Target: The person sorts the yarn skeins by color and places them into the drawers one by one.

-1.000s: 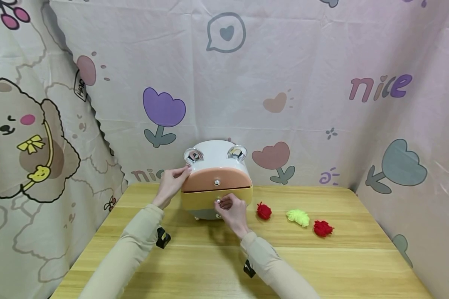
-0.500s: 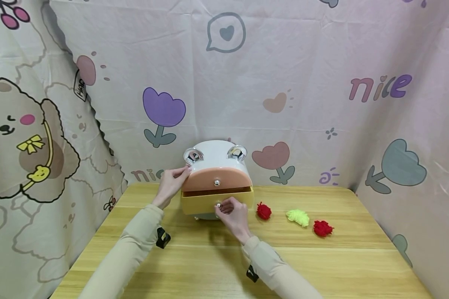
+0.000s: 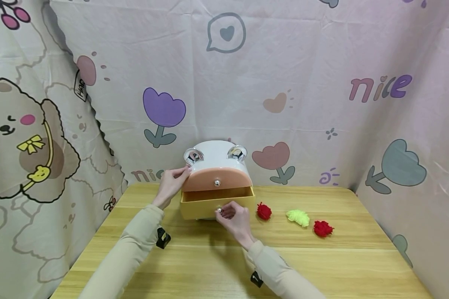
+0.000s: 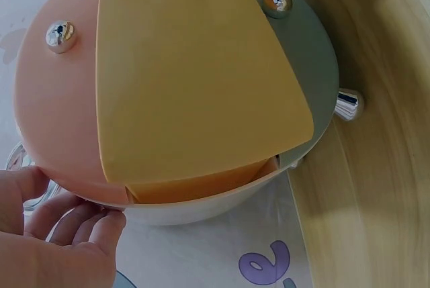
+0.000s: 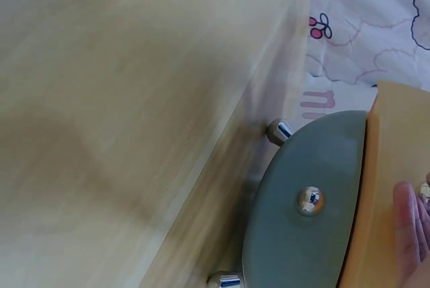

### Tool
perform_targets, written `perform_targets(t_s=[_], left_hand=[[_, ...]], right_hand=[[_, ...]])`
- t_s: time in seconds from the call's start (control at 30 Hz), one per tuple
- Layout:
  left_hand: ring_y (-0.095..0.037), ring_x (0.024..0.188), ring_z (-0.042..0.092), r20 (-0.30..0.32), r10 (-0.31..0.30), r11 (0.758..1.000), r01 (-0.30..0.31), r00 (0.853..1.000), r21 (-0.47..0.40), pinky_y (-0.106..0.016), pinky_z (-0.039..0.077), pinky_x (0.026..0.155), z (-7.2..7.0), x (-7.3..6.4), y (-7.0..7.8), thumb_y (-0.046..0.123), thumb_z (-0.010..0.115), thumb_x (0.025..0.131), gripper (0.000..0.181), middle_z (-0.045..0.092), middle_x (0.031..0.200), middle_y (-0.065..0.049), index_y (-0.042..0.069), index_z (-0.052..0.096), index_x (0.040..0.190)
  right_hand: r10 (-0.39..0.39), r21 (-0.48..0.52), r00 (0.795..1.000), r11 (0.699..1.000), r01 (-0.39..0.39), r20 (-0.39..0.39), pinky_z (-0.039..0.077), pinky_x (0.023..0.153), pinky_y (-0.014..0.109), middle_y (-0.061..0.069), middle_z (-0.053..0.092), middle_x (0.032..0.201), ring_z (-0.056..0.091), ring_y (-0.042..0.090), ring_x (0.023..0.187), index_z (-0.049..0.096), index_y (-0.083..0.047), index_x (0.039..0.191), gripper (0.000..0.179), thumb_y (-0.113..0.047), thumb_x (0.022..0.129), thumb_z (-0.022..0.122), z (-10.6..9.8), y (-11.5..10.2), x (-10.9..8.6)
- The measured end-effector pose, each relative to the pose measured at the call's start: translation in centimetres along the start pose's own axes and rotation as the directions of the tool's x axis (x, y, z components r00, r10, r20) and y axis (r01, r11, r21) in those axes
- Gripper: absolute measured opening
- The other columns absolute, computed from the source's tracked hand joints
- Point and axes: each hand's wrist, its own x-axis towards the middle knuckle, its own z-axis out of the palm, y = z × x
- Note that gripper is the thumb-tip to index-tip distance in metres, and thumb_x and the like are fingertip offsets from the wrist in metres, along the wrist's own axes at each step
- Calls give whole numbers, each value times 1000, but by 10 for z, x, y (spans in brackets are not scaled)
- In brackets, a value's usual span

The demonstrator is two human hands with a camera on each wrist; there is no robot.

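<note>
A small white drawer box (image 3: 216, 150) with two shiny ear-like rings stands at the back of the table. Its pink top drawer (image 3: 205, 179) and green bottom drawer (image 5: 302, 241) are closed, while the yellow middle drawer (image 3: 198, 209) is pulled out, its visible inside bare. My left hand (image 3: 171, 185) holds the box's upper left edge, thumb and fingers at the rim in the left wrist view. With thumb and fingertips my right hand (image 3: 235, 220) pinches the silver knob (image 3: 219, 210) of the yellow drawer.
To the right of the box lie a red yarn bundle (image 3: 263, 211), a yellow-green yarn bundle (image 3: 298, 217) and another red yarn bundle (image 3: 323, 228) on the wooden table (image 3: 344, 265). A printed curtain (image 3: 314, 54) hangs behind and along both sides.
The yellow drawer has slid out toward me from a thin gap to well open, with my right hand drawing back along with its knob. My left hand has stayed at the box's edge.
</note>
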Motion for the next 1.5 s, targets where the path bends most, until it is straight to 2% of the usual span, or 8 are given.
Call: perform_targets(t_s=[0.37, 0.7, 0.87, 1.1, 1.5], left_hand=[[-38, 141, 47, -26, 38, 999, -37, 999, 13, -48, 42, 116, 0, -2, 0, 35, 59, 100, 48, 55, 145, -19, 3, 60, 136], [-34, 144, 46, 0, 7, 1000, -7, 1000, -10, -46, 40, 118, 0, 1, -2, 28, 57, 103, 45, 52, 148, -16, 2, 56, 140], [-34, 143, 46, -1, -1, 1000, 1, 1000, -7, -46, 40, 118, 0, 0, -1, 29, 57, 103, 46, 52, 148, -17, 2, 56, 140], [-35, 143, 46, -2, -2, 1000, 2, 1000, -10, -47, 40, 118, 0, 1, -2, 28, 56, 103, 46, 53, 148, -18, 2, 56, 140], [-35, 144, 45, 6, 2, 1000, -2, 1000, -20, -46, 41, 118, 0, 2, -2, 30, 57, 103, 46, 51, 149, -16, 4, 56, 140]], right_hand=[[4, 10, 999, 1000, -5, 39, 58, 58, 17, 13, 76, 74, 72, 21, 61, 71, 0, 82, 12, 1, 77, 81, -7, -8, -10], [28, -1, 996, 1000, -28, 82, 57, 58, 16, 14, 76, 75, 72, 20, 61, 70, -1, 82, 12, 0, 78, 81, -11, -13, -18], [-11, -4, 997, 1000, 11, 78, 57, 57, 15, 13, 75, 73, 72, 18, 60, 70, -2, 80, 12, -1, 78, 82, -11, -12, -21], [-107, -13, 992, 994, 109, 73, 55, 54, 13, 12, 75, 70, 71, 13, 57, 69, -2, 79, 12, 1, 78, 81, -14, -13, -24], [-116, -7, 987, 993, 117, 110, 56, 54, 13, 11, 77, 72, 71, 10, 57, 68, -3, 79, 13, 0, 77, 81, -19, -20, -32]])
